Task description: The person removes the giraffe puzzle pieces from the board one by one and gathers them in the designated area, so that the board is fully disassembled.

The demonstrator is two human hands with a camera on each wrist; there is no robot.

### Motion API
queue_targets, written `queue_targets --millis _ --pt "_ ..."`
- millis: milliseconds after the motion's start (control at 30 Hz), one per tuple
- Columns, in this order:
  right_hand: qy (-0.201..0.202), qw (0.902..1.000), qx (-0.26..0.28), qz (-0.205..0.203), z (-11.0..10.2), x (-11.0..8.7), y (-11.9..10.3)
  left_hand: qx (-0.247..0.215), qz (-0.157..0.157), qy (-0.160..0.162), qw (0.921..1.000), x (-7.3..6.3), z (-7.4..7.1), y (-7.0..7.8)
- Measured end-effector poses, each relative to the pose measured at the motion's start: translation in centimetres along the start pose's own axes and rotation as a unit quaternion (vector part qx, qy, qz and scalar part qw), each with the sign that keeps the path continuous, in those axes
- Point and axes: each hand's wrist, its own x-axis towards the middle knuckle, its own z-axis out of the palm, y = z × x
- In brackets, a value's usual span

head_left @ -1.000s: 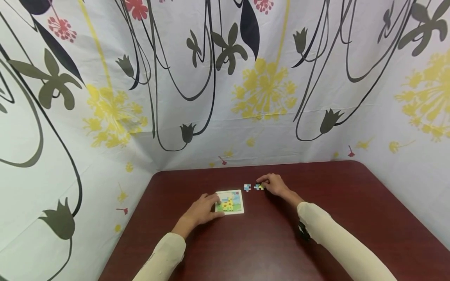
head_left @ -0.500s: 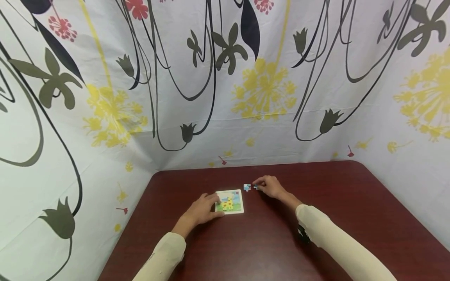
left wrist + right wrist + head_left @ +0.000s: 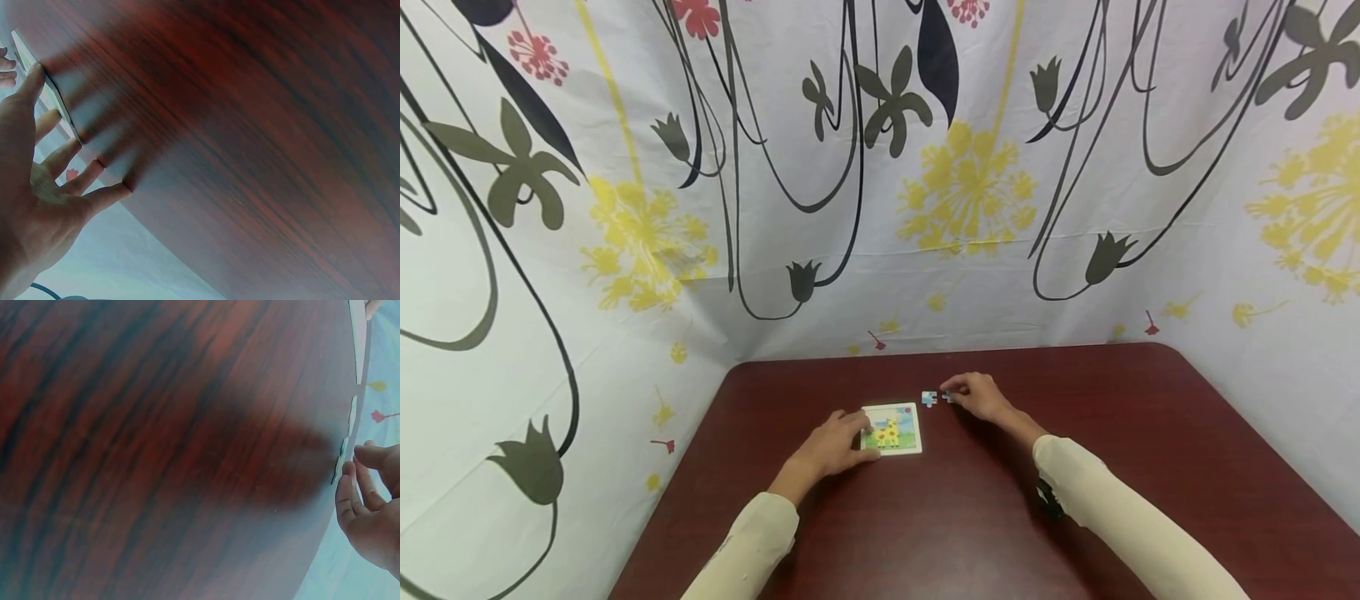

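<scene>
A white-framed giraffe jigsaw puzzle (image 3: 895,433) lies flat on the table in the head view. My left hand (image 3: 832,442) rests over its left side, fingers spread and fairly straight, thumb at the near edge. The left wrist view shows those fingertips touching the board and tabletop. Right of the puzzle, a loose blue-and-white jigsaw piece (image 3: 928,399) lies flat. Beside it, my right hand (image 3: 981,396) pinches a blue jigsaw piece (image 3: 947,397) low on the table, covering most of it. The right wrist view shows this piece edge-on by the thumb and fingertips.
The dark red-brown table (image 3: 940,517) has rounded far corners. A white cloth (image 3: 865,283) with flower and vine prints hangs behind it and along both sides.
My right hand has shifted slightly left and closed over the blue piece, hiding its yellow part. The left hand keeps its place on the puzzle. The head view has tilted slightly.
</scene>
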Motion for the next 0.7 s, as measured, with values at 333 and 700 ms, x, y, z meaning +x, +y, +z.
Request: queue_targets --millis 333,700 --pt "0.000 0.9999 0.002 -0.010 1.1 0.2 -1.4 0.011 -0.004 -0.004 0.9999 0.1 0.2 -0.2" --pt "-0.018 0.9995 0.009 -0.023 3.1 0.5 -3.1 0.008 -0.013 -0.007 0.9999 0.2 0.4 -0.3"
